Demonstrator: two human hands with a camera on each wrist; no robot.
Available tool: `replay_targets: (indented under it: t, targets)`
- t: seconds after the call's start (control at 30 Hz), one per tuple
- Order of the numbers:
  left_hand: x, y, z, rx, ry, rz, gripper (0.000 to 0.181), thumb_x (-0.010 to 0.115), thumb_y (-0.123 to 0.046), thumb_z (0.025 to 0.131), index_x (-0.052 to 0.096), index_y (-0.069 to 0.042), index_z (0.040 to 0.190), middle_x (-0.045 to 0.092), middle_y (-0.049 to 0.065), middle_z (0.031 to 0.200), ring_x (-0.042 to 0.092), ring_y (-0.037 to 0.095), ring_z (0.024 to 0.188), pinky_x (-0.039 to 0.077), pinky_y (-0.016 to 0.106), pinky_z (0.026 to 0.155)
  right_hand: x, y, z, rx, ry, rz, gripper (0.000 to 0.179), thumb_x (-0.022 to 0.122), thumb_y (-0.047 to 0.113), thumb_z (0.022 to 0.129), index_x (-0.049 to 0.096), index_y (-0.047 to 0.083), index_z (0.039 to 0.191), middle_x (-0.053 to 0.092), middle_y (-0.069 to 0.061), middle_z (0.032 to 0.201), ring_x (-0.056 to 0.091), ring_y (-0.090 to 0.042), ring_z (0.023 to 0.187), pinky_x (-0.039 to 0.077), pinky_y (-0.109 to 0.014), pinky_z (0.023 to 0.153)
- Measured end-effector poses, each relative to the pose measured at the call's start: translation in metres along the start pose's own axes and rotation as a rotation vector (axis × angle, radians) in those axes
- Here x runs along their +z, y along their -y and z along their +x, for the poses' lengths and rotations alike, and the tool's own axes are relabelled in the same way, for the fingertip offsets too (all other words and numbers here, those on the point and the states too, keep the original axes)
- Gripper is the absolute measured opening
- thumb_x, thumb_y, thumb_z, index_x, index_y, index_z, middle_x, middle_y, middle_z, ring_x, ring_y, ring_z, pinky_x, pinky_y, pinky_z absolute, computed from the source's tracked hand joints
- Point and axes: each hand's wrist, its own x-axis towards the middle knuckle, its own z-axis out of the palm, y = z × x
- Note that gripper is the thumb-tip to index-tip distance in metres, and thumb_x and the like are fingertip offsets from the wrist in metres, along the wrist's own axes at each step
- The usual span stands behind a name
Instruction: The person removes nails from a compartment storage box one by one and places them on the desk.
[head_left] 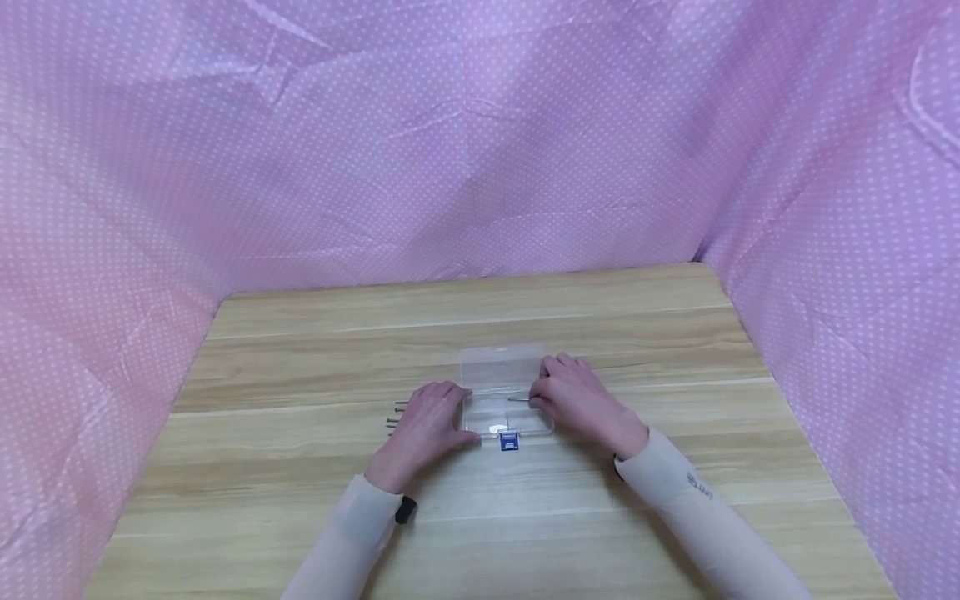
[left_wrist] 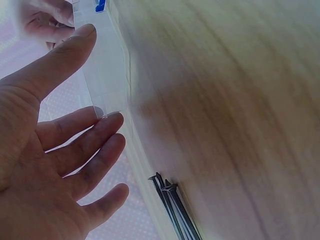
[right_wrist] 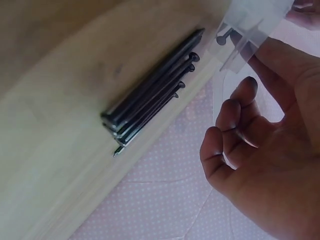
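Observation:
A clear plastic box (head_left: 487, 412) lies on the table with its lid (head_left: 501, 367) folded back. At its left end my left hand (head_left: 429, 421) grips it, thumb at the near side and index finger at the far corner. My right hand (head_left: 579, 402) reaches over the right end and pinches a nail (head_left: 519, 399) inside the box. The head of that nail (right_wrist: 222, 39) shows through the box wall in the right wrist view. Beside my left hand lie several dark nails (left_wrist: 175, 205), partly hidden in the head view. More nails (right_wrist: 152, 85) lie near my right hand.
A blue label (head_left: 509, 441) sits at the front edge of the box. The wood-grain table (head_left: 480, 533) is bordered at the back and sides by pink dotted cloth (head_left: 465, 167).

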Motion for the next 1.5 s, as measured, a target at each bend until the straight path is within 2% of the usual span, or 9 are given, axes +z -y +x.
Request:
replay_targets:
  t: [0.33,0.6,0.97,1.23,1.5]
  targets:
    - [0.001,-0.001,-0.001,-0.004,0.006,0.003,0.069,0.092,-0.039,0.077,0.066,-0.002,0.130,0.070,0.012,0.120,0.062,0.031,0.116,0.043,0.051,0.112,-0.001,0.000,0.003,-0.022,-0.002,-0.001,0.003,0.082,0.020,0.089,0.081,0.020,0.093,0.053,0.006,0.087,0.046,-0.018,0.083,0.037,-0.033,0.072]
    - [0.001,0.000,0.000,-0.002,0.001,0.013,0.070,0.092,-0.040,0.077,0.066,-0.002,0.130,0.070,0.012,0.119,0.062,0.031,0.116,0.043,0.050,0.112,-0.002,0.002,0.007,-0.002,0.024,-0.050,0.003,0.084,0.019,0.087,0.082,0.021,0.087,0.052,0.008,0.081,0.044,-0.018,0.078,0.035,-0.032,0.070]
    - [0.001,0.000,0.001,-0.006,0.001,0.012,0.069,0.092,-0.040,0.077,0.067,-0.002,0.129,0.070,0.011,0.119,0.062,0.031,0.115,0.043,0.051,0.112,0.001,-0.003,0.014,-0.065,0.039,-0.059,0.007,0.087,0.019,0.083,0.081,0.021,0.083,0.052,0.010,0.079,0.044,-0.016,0.077,0.039,-0.032,0.072]
    - [0.001,-0.001,0.001,-0.010,0.005,0.019,0.070,0.092,-0.041,0.077,0.067,-0.002,0.129,0.070,0.011,0.118,0.062,0.031,0.114,0.043,0.051,0.111,0.000,-0.004,0.016,-0.114,0.047,-0.085,0.008,0.083,0.018,0.087,0.077,0.019,0.081,0.050,0.009,0.079,0.044,-0.016,0.077,0.038,-0.031,0.072]
    - [-0.001,-0.002,0.001,-0.014,0.009,0.011,0.070,0.093,-0.041,0.076,0.067,-0.002,0.129,0.070,0.011,0.118,0.062,0.031,0.114,0.043,0.051,0.112,0.001,-0.009,0.013,-0.170,0.040,-0.105,0.008,0.078,0.019,0.093,0.074,0.018,0.086,0.051,0.008,0.084,0.046,-0.017,0.083,0.040,-0.033,0.076]
